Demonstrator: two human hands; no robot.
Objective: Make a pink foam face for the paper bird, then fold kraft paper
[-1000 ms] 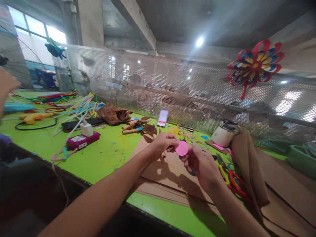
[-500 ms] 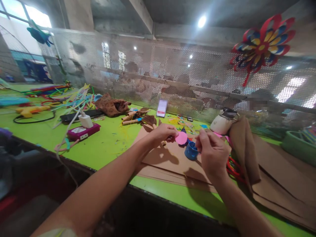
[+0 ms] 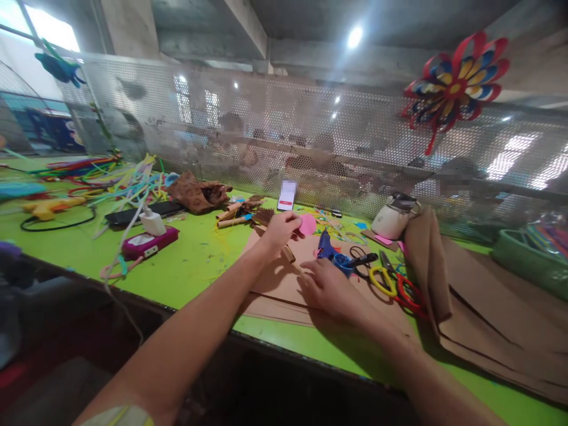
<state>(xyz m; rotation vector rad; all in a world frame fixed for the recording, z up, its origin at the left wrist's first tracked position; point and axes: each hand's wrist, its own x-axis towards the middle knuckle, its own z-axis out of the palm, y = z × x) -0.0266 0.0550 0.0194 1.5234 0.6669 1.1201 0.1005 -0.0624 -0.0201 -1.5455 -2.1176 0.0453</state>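
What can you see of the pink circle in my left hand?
The pink circle is a flat, plain disc that looks like paper or card. Its broad face shows to the camera, with no print visible. Your left hand pinches it at its left edge, near the far edge of the brown sheets.

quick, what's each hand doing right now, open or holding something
Left hand: closed, pinching the pink disc by its edge.
Right hand: open, fingers loosely spread by the brown sheets, no held object visible.
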